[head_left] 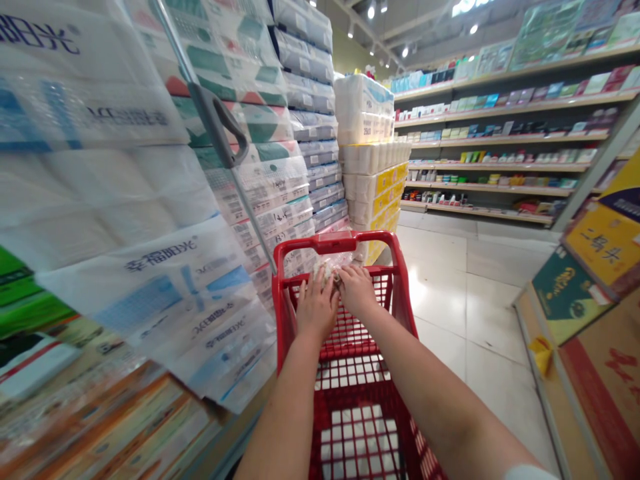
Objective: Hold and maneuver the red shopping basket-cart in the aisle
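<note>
A red shopping basket (407, 293) with mesh walls and a long grey-and-silver pull handle (217, 123) lies below me. Both my arms reach into its far end. There, a small clear plastic bag (333, 262) with pale contents sits at my fingertips; what it holds is too blurred to name. My left hand (317, 303) has its fingers bent over the bag's near left side. Close beside it, my right hand (357, 290) curls its fingers on the bag's right side. The fingertips of both hands nearly meet.
Stacked packs of tissue rolls (165, 267) rise close on the left, with more paper packs (313, 100) behind. Shelves of boxed goods (500, 133) line the back. Cartons (600, 250) stand along the right. A tiled floor (450, 300) runs between.
</note>
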`<state>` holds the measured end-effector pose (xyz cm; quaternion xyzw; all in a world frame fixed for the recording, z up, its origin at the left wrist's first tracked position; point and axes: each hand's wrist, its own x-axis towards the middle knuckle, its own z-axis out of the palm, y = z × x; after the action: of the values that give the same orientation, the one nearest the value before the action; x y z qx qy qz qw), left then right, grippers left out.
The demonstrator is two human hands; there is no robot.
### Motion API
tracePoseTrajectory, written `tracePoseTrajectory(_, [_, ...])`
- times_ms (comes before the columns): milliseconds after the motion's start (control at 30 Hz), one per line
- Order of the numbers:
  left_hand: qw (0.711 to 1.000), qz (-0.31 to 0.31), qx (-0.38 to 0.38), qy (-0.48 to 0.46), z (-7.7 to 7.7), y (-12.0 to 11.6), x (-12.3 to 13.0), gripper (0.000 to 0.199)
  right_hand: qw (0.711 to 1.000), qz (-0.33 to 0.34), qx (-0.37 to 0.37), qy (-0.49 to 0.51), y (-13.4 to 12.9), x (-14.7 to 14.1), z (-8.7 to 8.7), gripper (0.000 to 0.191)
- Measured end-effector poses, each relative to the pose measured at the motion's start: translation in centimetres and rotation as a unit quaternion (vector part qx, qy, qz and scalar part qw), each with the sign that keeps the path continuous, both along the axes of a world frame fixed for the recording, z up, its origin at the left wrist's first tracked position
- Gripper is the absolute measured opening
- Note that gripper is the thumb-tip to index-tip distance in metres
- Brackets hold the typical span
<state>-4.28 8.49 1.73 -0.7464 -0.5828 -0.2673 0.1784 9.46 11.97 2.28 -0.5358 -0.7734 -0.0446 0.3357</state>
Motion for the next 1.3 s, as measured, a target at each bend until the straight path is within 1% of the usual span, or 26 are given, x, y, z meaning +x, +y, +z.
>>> tracePoseTrajectory(33, [1.000,0.018,0.004,-0.005,0.0,0.0,0.0,0.050,1.000,0.000,0.001,0.000,0.0,0.0,0.0,0.036])
tracePoseTrajectory(100, [0.997,0.076,0.017,-0.028,-0.1,0.0,-0.1,0.052,1.000,0.000,0.002,-0.003,0.0,0.0,0.0,0.038])
tracePoseTrajectory(133, [0.995,0.088,0.019,-0.034,-0.1,-0.1,-0.1,0.053,1.000,0.001,0.002,-0.003,0.0,0.0,0.0,0.039])
tracePoseTrajectory(167, [0.996,0.079,0.016,-0.028,-0.1,-0.1,-0.1,0.054,1.000,0.001,0.002,-0.003,0.0,0.0,0.0,0.038])
tracePoseTrajectory(233, [0.999,0.036,0.005,0.002,-0.1,-0.2,-0.1,0.053,1.000,0.001,0.000,-0.001,-0.1,0.0,0.1,0.036])
tracePoseTrajectory(267, [1.000,0.029,0.005,0.011,-0.1,-0.2,0.0,0.052,1.000,0.001,-0.001,-0.001,-0.1,0.0,0.1,0.036])
tracePoseTrajectory(300, [0.999,0.042,0.009,0.009,-0.1,-0.2,0.0,0.050,1.000,0.002,-0.002,-0.001,-0.1,0.0,0.1,0.036])
tracePoseTrajectory(367, [0.995,0.092,0.022,-0.014,0.0,-0.2,0.0,0.049,1.000,0.002,-0.007,-0.003,-0.2,0.0,0.1,0.040])
tracePoseTrajectory(400, [0.994,0.106,0.026,-0.022,0.0,-0.2,0.0,0.049,1.000,0.002,-0.009,-0.004,-0.2,0.0,0.1,0.041])
tracePoseTrajectory(433, [0.995,0.098,0.025,-0.019,0.0,-0.2,0.1,0.050,1.000,0.002,-0.012,-0.004,-0.2,0.0,0.1,0.041])
tracePoseTrajectory(533, [0.999,0.032,0.013,0.017,-0.1,-0.2,0.3,0.049,1.000,0.001,-0.019,-0.002,-0.1,0.0,0.1,0.039])
tracePoseTrajectory(567, [0.999,0.033,0.014,0.017,-0.1,-0.1,0.3,0.048,1.000,0.001,-0.021,-0.004,-0.1,0.1,0.1,0.040])
tracePoseTrajectory(667, [0.996,0.086,0.020,-0.021,-0.2,-0.1,0.4,0.049,1.000,0.002,-0.029,-0.008,0.1,0.1,0.1,0.044])
tracePoseTrajectory(700, [0.996,0.082,0.015,-0.030,-0.2,-0.1,0.4,0.049,0.999,0.001,-0.032,-0.005,0.0,0.1,0.1,0.045])
tracePoseTrajectory(767, [0.999,0.030,-0.001,-0.034,-0.3,-0.1,0.5,0.049,0.999,-0.010,-0.028,0.018,-0.1,0.0,0.4,0.047])
tracePoseTrajectory(833, [0.998,-0.031,-0.012,-0.057,-0.4,0.0,0.4,0.049,0.998,-0.022,0.002,0.054,-0.5,-0.4,0.7,0.049])
tracePoseTrajectory(867, [0.995,-0.052,-0.012,-0.084,-0.5,0.1,0.3,0.050,0.997,-0.019,0.025,0.067,-0.8,-0.6,0.9,0.050])
tracePoseTrajectory(900, [0.990,-0.069,-0.011,-0.121,-0.6,0.2,0.2,0.051,0.996,-0.004,0.046,0.070,-1.0,-0.9,1.0,0.050])
tracePoseTrajectory(967, [0.974,-0.100,-0.008,-0.204,-0.9,0.4,0.0,0.055,0.996,0.053,0.063,0.043,-1.4,-1.6,1.0,0.049])
tracePoseTrajectory(1033, [0.955,-0.126,-0.004,-0.269,-1.1,0.7,-0.4,0.062,0.994,0.103,0.045,-0.005,-1.5,-2.1,0.9,0.047])
tracePoseTrajectory(1067, [0.948,-0.131,0.000,-0.289,-1.2,0.8,-0.5,0.066,0.993,0.112,0.035,-0.022,-1.5,-2.3,0.7,0.045])
tracePoseTrajectory(1100, [0.945,-0.127,0.006,-0.300,-1.2,0.8,-0.7,0.069,0.993,0.111,0.029,-0.030,-1.4,-2.3,0.6,0.043])
tracePoseTrajectory(1167, [0.952,-0.088,0.024,-0.292,-1.2,0.8,-1.0,0.072,0.996,0.082,0.028,-0.018,-1.0,-1.9,0.5,0.039])
tracePoseTrajectory(1233, [0.968,-0.020,0.027,-0.248,-1.1,0.7,-1.2,0.071,0.999,0.024,0.025,0.018,-0.6,-1.2,0.6,0.030])
tracePoseTrajectory(1300, [0.983,0.040,0.004,-0.180,-1.1,0.6,-1.4,0.069,0.997,-0.053,0.016,0.060,-0.3,-0.7,0.8,0.023])
